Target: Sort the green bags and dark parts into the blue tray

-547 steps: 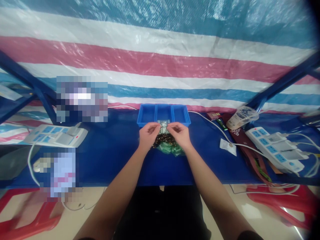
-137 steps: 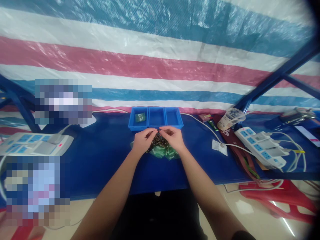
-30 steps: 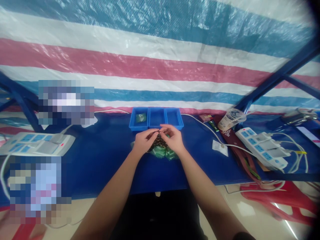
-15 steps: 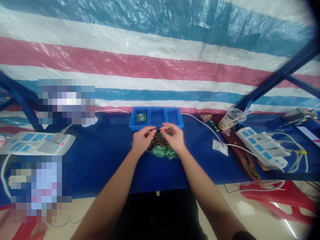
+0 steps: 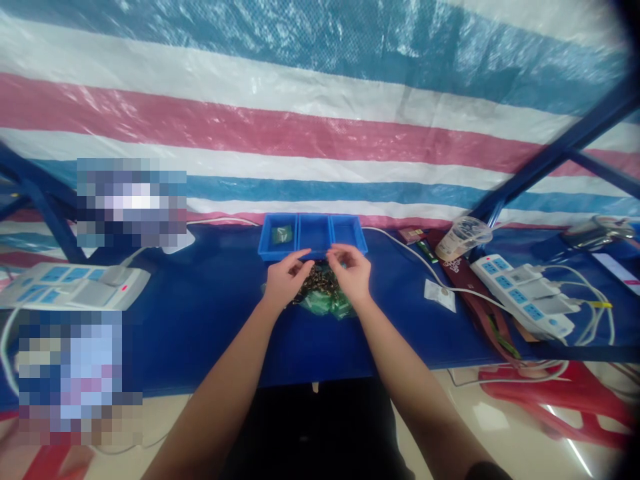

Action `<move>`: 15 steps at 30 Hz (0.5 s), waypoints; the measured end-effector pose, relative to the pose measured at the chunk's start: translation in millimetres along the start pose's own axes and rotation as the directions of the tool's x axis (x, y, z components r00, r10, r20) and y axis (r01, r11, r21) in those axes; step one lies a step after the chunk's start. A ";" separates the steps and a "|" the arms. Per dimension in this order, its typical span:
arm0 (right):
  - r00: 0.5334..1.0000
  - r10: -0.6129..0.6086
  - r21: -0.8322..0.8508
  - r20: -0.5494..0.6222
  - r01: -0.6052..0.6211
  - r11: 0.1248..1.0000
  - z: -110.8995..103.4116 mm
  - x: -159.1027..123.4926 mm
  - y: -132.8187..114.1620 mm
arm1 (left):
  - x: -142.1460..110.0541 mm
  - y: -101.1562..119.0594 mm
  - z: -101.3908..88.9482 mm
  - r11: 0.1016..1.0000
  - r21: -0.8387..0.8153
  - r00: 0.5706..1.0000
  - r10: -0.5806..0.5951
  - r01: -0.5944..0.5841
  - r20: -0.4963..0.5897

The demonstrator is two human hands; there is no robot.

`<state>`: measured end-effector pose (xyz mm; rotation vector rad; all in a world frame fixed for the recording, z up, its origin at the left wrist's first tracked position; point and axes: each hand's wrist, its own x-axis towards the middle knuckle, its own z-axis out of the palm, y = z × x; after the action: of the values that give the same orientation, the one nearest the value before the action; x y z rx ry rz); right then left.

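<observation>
My left hand (image 5: 287, 280) and my right hand (image 5: 353, 272) are raised over a pile of small dark, brassy pieces (image 5: 320, 280). Each hand has its thumb and fingertips drawn together in a pinch. What they hold is too small or too clear to make out. Beneath and in front of the pieces lies crumpled green plastic film (image 5: 320, 303). Just beyond my fingertips stands a blue tray (image 5: 280, 256) with three compartments. A small green packet (image 5: 283, 235) rests in its left compartment.
Power strips stand at the left (image 5: 100, 293) and right (image 5: 515, 293) of the blue table (image 5: 200, 267). A clear plastic cup (image 5: 460, 239), a brown strap (image 5: 463, 280) and a small white packet (image 5: 440, 295) lie to the right. A white cable (image 5: 405, 245) crosses there. Striped sheeting (image 5: 320, 133) hangs behind.
My right hand has moved slightly right, widening the gap between my hands. My left hand stays almost in place. The pile and tray look unchanged.
</observation>
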<state>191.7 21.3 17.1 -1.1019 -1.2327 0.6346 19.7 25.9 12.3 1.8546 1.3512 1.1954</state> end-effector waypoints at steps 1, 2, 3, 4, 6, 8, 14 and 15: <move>0.998 -0.027 -0.076 -0.049 0.023 0.997 0.7 2.9 1.9 | 0.1 -0.6 0.3 1.000 0.005 1.000 -0.002 0.002 -0.010; 0.996 -0.048 -0.164 -0.074 0.035 0.986 1.2 5.9 3.6 | 0.2 -1.2 0.6 1.000 0.008 1.000 -0.002 0.002 -0.019; 0.997 -0.057 -0.247 -0.058 0.041 0.968 1.3 8.7 5.1 | 0.2 -1.7 1.0 1.000 0.012 1.000 0.000 0.001 -0.026; 0.998 -0.058 -0.315 -0.019 0.049 0.948 0.8 10.8 6.2 | 0.2 -2.3 1.3 1.000 0.017 0.999 0.005 -0.004 -0.034; 0.997 -0.059 -0.401 0.041 0.070 0.913 -2.5 12.7 6.7 | 0.0 -3.4 1.6 0.999 0.038 0.998 0.021 -0.019 -0.058; 0.993 -0.073 -0.443 0.089 0.105 0.890 -8.6 11.6 6.2 | -0.1 -4.4 1.1 0.997 0.065 0.996 0.034 -0.028 -0.084; 0.959 0.076 -0.574 0.274 0.099 0.813 -29.4 10.2 13.8 | 0.9 -5.6 -1.9 0.997 0.080 0.987 0.007 0.006 -0.159; 0.952 0.107 -0.588 0.288 0.088 0.804 -31.0 10.8 16.1 | 1.0 -5.5 -2.1 0.996 0.084 0.986 0.011 0.003 -0.165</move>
<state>226.7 27.2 8.3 -1.5728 -1.7755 0.4370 15.4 28.6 9.1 1.8503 1.5085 1.3384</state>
